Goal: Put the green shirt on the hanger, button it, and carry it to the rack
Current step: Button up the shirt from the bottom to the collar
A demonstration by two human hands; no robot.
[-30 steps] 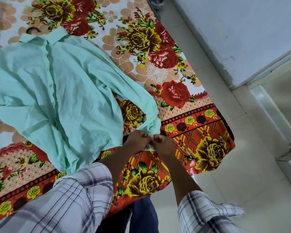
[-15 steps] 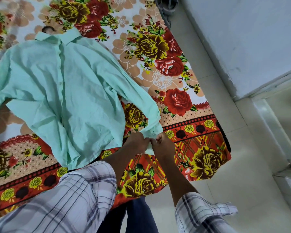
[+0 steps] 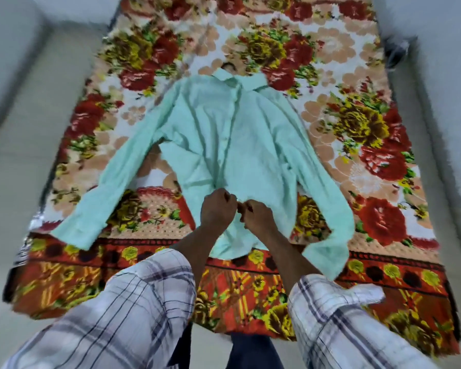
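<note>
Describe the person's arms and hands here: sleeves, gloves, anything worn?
Both grips are bare hands, left hand and right hand: no gloves, and no ring or watch that this blurred frame shows. The left sleeve and right sleeve are white plaid with dark grey and navy lines, pushed up so the forearms are uncovered. The right sleeve's cuff flares open and loose.

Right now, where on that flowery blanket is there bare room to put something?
Bare patches of the red-and-yellow floral blanket lie beyond the collar of the mint-green button-front shirt, along the right edge past the sleeve, and at the near left corner below the cuff. The hem is crowded: the left hand and right hand pinch the shirt front there.
</note>
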